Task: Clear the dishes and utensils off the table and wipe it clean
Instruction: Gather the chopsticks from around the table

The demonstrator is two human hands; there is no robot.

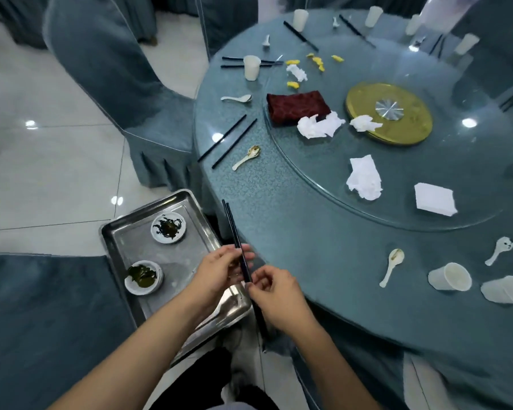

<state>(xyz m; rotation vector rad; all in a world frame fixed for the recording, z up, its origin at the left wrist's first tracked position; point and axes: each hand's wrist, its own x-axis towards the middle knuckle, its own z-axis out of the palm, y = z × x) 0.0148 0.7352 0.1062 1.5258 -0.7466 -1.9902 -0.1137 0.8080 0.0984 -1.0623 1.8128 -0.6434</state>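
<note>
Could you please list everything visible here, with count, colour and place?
chopsticks: one pair, black, held in both hands
other chopsticks: several pairs, black, along the table's edge
spoons: at least six, white, table edge
cups: at least seven, white; two lie tipped at right
tissues: several, white, on the glass turntable
cloth: one, dark red, turntable
tray: one, steel, beside the table
small dishes: two, white, in the tray
chairs: several, blue-covered
left hand: grips the chopsticks
right hand: pinches them
</note>
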